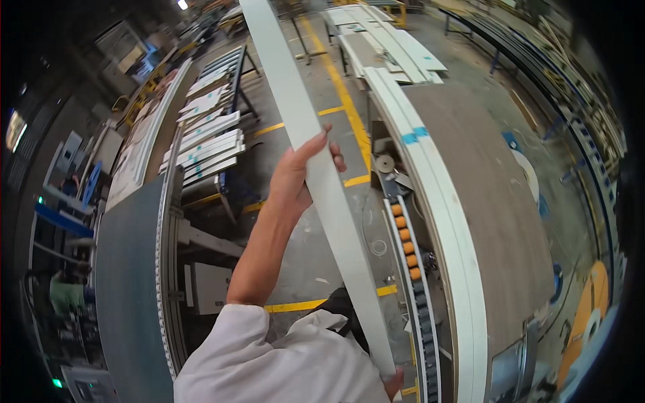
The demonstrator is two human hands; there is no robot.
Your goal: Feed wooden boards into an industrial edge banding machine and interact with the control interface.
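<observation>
I hold a long white profile strip [316, 168] that runs from near my body up and away across the picture. My left hand [300, 176] grips its left edge about midway, arm stretched forward. At the lower edge my right hand [392, 385] closes on the strip's near end; only its fingertips show. To the right lies a wide brown board [497, 201] on a bench, with two more white profile strips [443, 221] along its left edge.
A roller track with orange wheels [406, 242] runs beside the bench. A grey conveyor table [131, 282] stands at left. Racks of white profiles [208, 134] fill the far left, more stacks [390, 40] lie ahead. Yellow lines [346, 101] mark the concrete floor. A person [67, 292] stands far left.
</observation>
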